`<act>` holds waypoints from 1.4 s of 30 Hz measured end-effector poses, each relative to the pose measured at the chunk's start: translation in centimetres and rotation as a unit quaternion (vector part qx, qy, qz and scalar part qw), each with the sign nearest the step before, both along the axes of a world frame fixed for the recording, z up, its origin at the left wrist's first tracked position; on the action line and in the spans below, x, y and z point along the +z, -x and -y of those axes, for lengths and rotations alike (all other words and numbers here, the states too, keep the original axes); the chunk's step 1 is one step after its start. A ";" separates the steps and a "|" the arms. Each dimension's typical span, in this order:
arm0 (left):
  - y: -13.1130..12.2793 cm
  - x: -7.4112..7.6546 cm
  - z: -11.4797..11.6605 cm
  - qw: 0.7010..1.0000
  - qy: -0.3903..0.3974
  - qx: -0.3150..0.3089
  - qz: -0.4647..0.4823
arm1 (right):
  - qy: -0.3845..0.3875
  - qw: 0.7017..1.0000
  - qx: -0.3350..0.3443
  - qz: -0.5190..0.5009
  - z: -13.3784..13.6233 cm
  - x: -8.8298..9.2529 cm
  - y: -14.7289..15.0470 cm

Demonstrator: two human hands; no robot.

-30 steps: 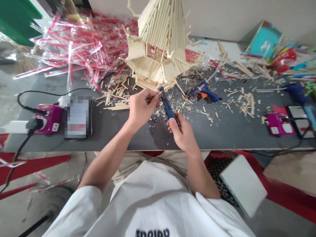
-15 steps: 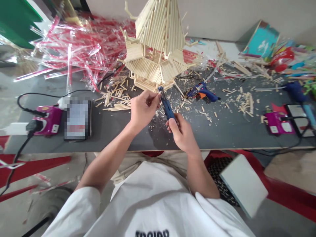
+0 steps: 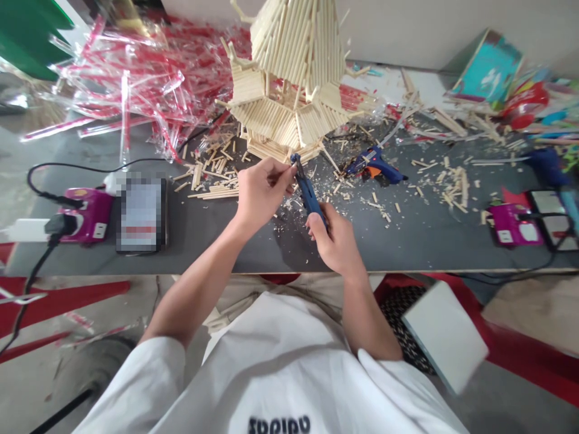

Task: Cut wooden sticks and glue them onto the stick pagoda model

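Observation:
My left hand (image 3: 265, 191) is closed in a pinch at the jaws of a blue-handled cutter (image 3: 309, 196). Between its fingertips is a small wooden stick, mostly hidden by them. My right hand (image 3: 335, 238) wraps around the cutter's handles, its head pointing away from me toward the left fingertips. Just beyond both hands stands a tiered pagoda-like model (image 3: 289, 117) built of pale wooden sticks. Short cut pieces of stick (image 3: 212, 169) lie to the left of the model, with longer sticks (image 3: 215, 194) beside my left hand.
A blue glue gun (image 3: 377, 166) lies right of the model. Red-and-clear plastic wrappers (image 3: 149, 90) heap at the back left. A phone (image 3: 142, 214) and a purple power adapter (image 3: 88, 214) are at left, another purple adapter (image 3: 515, 224) at right. Offcuts (image 3: 456, 187) litter the grey table (image 3: 203, 241).
The camera view has shifted slightly. Both hands stay nearly in place, with the cutter still at my left fingertips; the stick's pale end is harder to see.

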State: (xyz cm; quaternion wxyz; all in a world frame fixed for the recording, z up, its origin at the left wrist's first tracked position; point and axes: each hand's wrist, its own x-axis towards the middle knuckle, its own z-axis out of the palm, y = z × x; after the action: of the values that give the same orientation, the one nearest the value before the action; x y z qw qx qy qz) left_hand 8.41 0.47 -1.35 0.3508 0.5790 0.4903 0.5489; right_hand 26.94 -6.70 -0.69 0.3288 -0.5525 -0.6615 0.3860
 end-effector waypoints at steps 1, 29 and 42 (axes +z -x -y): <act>0.0 0.1 0.0 1.000 -0.001 -0.002 0.000 | -0.003 1.000 0.002 0.002 0.0 0.0 0.0; -0.6 0.1 -1.0 0.984 0.065 -0.064 0.151 | -0.042 0.998 -0.005 0.050 -0.3 -0.1 0.3; -1.7 -0.7 -0.7 0.998 -0.007 -0.002 0.060 | -0.060 0.995 -0.002 0.077 -0.7 -0.9 0.1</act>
State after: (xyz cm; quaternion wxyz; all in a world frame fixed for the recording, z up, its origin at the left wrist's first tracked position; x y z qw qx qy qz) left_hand 10.07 1.16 -2.03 0.3766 0.5484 0.4638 0.5851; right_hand 26.86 -5.97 -1.56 0.3105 -0.5613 -0.7056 0.3011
